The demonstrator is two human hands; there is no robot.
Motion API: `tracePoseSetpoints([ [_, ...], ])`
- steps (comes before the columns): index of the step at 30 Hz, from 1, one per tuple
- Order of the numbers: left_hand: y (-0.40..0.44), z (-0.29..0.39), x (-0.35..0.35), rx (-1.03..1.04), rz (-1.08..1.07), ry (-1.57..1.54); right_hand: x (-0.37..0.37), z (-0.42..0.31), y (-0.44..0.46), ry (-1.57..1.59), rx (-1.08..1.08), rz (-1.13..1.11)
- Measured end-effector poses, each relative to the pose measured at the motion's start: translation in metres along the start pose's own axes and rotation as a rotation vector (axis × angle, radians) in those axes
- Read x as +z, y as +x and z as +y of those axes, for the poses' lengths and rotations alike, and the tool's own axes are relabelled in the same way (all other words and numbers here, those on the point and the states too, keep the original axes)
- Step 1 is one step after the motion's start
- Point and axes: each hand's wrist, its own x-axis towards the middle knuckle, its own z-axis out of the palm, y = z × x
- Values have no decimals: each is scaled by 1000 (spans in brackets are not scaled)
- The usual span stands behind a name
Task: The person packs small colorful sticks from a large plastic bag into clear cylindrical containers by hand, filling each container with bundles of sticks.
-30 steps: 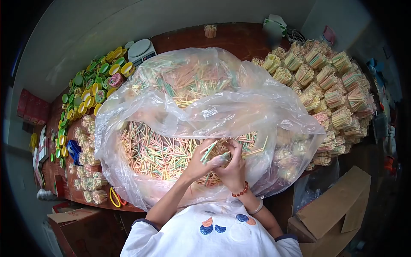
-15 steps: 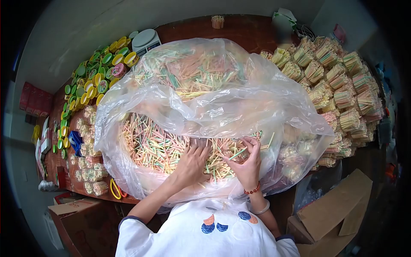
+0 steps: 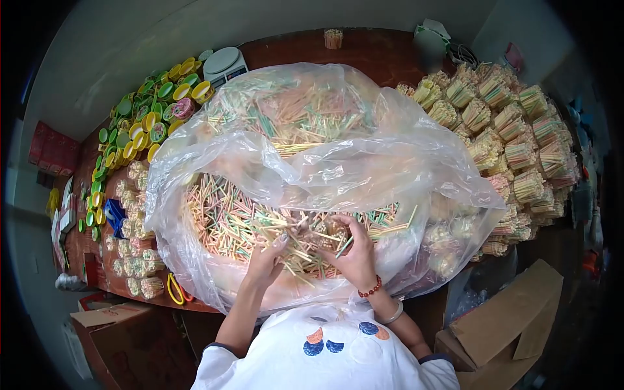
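A big clear plastic bag lies open in front of me, full of short, thin pastel sticks in yellow, pink and green. My left hand is low in the opening, its fingers closed on a loose bunch of sticks that point several ways. To its right, the thumb and fingers of my right hand curve around a small, see-through container with sticks in it. Its exact shape is hard to make out. A few sticks lie just beyond the right fingers.
Bundled sticks are piled high at the right, with smaller bundles at the left. Green and yellow round tubs cover the back left near a white scale. Yellow-handled scissors and cardboard boxes are near the front edge.
My left hand has drawn back toward me and left, lifting a bunch of sticks out of the heap. My right hand has shifted left and slightly down, closer to it.
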Motion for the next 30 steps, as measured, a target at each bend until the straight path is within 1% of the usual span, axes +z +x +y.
tracePoseSetpoints([
  [1,2,-8,3,28,-5,-60,3,2,1,-11,-40,-21],
  [2,6,4,31,103,-116,-86,5,3,0,6,9,-41],
  [3,8,-4,31,109,-64,-90,7,5,-3,6,9,-46],
  [5,13,-12,40,125,4,-122,9,9,-4,227,148,-111],
  [7,17,-25,48,154,213,-45,8,6,-5,180,126,-127],
  [8,17,-25,61,247,226,-23,10,6,-6,101,54,-100],
  [10,19,-35,65,290,208,165,12,10,-8,-18,-95,-33],
  [11,20,-38,74,356,211,205,14,13,-9,-17,-98,-34],
  [13,23,-47,74,387,145,288,16,18,-11,-24,-62,-98],
  [14,30,-41,77,519,113,429,13,17,-8,-47,-101,-127],
  [15,32,-41,75,517,112,431,13,15,-7,-45,-100,-126],
  [17,35,-41,72,576,37,510,12,8,-9,119,63,-37],
  [18,35,-39,73,592,18,577,11,6,-9,105,67,-59],
  [19,35,-36,75,592,-5,586,9,1,-10,105,64,-64],
  [20,35,-33,75,595,-23,597,5,-10,-9,24,-33,-14],
  [21,33,-30,75,562,-30,683,5,-16,-8,-50,-134,29],
  [22,31,-27,77,573,-55,731,7,-13,-10,-94,-179,39],
  [23,30,-21,81,583,-77,782,9,-9,-10,-53,-128,-7],
  [24,33,-20,74,547,-199,829,11,-5,-11,-15,-76,-54],
  [25,31,-21,71,604,-223,916,14,1,-11,-20,-107,-29],
  [26,30,-16,71,660,-249,1005,9,-2,-9,16,-112,-65],
  [27,25,-9,66,664,-273,1020,5,-5,-8,51,-114,-100],
  [28,18,2,59,648,-265,1016,3,-8,-6,253,142,-168],
  [29,9,19,53,631,-260,1008,5,-8,1,206,8,-124],
  [30,-1,37,45,575,-208,1023,5,-7,7,158,-125,-75],
])
